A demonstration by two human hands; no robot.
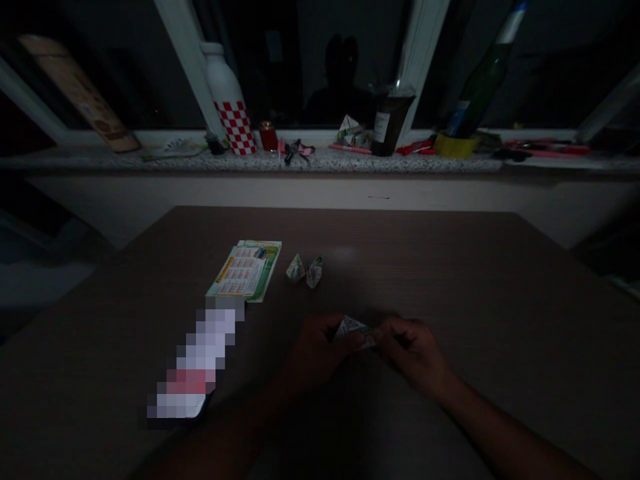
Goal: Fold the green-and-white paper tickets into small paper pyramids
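Note:
Between my two hands is a small triangular piece of folded printed paper [352, 325], held above the table. My left hand [320, 347] pinches it from the left, thumb lying along its lower edge. At its right corner, my right hand [413, 350] grips the paper between thumb and fingers. Two small folded paper pieces, one [295, 269] beside the other [315, 273], stand on the table beyond my left hand. To their left lies a stack of printed sheets [244, 270] with calendar-like grids. The light is dim, so the fingertips are partly dark.
A lit phone [195, 363], its screen blurred, lies left on the brown table [425, 260]. Along the windowsill [320, 162] stand a white bottle with red checks [230, 100], a dark plastic cup [391, 123], a green bottle [483, 80] and a tall cylinder [80, 93].

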